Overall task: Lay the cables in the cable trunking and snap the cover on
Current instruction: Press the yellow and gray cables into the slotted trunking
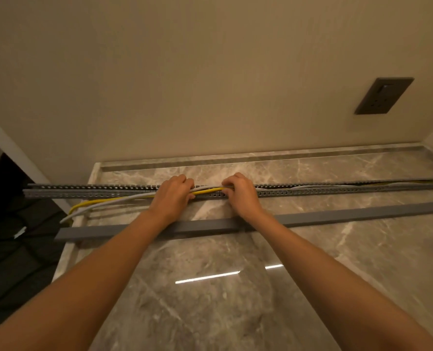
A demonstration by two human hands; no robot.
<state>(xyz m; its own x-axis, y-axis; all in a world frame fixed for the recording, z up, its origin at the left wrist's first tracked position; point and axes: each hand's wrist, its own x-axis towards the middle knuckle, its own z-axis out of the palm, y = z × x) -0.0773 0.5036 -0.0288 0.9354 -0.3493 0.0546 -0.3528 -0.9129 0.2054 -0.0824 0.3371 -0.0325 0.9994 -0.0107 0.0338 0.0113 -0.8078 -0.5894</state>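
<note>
We've got both arms stretched straight out, bare forearms angling in toward each other. Our left hand (172, 196) is palm down on the trunking (89, 190), fingers curled over its far edge and thumb hooked at the near side. Our right hand (240, 192) sits just beside it to the right on the trunking — same pose, knuckles up, fingers pinching down on the cables (208, 190). Wrists are fairly flat, hands near each other but not touching.
</note>
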